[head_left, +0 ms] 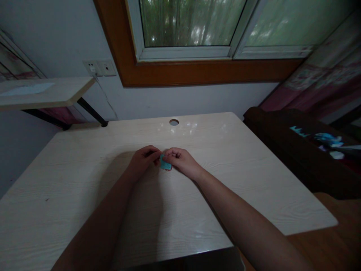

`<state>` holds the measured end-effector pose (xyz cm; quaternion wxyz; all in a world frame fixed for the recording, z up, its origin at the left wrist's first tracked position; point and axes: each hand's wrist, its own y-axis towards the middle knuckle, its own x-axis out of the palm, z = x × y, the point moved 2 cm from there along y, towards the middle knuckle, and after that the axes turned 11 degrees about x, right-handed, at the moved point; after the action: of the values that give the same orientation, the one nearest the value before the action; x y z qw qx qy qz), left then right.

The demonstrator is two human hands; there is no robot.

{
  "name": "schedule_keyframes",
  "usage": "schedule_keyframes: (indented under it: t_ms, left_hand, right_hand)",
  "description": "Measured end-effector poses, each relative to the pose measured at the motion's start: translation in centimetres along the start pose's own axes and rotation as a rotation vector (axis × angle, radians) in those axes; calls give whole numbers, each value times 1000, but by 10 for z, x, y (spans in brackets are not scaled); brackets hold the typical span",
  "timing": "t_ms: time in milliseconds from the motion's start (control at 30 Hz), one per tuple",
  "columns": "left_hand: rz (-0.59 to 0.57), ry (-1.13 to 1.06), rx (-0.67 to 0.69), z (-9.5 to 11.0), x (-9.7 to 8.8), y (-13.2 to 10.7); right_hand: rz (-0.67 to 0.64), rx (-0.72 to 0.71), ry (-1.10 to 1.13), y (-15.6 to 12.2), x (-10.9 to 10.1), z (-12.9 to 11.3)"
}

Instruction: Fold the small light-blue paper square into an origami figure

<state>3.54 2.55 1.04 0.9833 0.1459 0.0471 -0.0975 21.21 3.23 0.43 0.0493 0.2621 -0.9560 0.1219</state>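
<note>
Our forearms [239, 207] reach over the pale desk [248, 162] while our left hand [142, 161] and right hand [185, 162] both pinch the small teal piece [166, 165] between them, presumably to steady it.

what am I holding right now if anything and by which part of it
A small flat teal squarish piece, material unclear. The right hand pinches its upper edge; the left hand meets its upper-left corner, grip unclear.
</note>
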Motion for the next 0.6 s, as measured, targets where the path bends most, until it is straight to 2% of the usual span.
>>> schedule_keyframes:
  t_ms: [133, 333, 600]
  left_hand:
    - [12, 22, -7, 2, 1, 1]
    - [47, -94, 0, 0, 2, 0]
    - [14, -80, 6, -1, 2, 0]
  right_hand:
    - [13, 2, -3, 1, 0, 0]
    - [9, 5, 39, 2, -1, 2]
    - [-3, 15, 41, 1, -2, 1]
